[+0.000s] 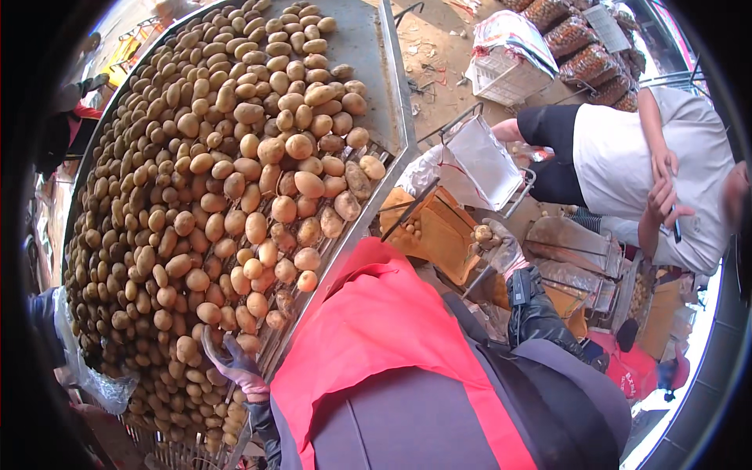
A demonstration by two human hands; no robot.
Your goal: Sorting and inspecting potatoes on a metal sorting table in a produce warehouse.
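Observation:
Potatoes [194, 229] cover a large slatted metal sorting table [358, 35] to my left. My left hand [238, 361], in a dirty work glove, is at the table's near edge with its fingers spread among the potatoes. Nothing is clearly held in it, though its fingertips are partly lost against the pile. On the other side, my right hand [499, 247], also gloved, is raised off the table and closed around a small potato [483, 233]. Below and beside it hangs an open yellow-brown sack [437, 229] on a metal frame, with several potatoes inside.
A white sack [479, 158] hangs on another frame. A person in a white shirt [611, 147] stands at the right, holding a dark object. White crates [511, 73] and filled mesh sacks [587, 61] stand farther back. Another person in red [637, 367] is at lower right.

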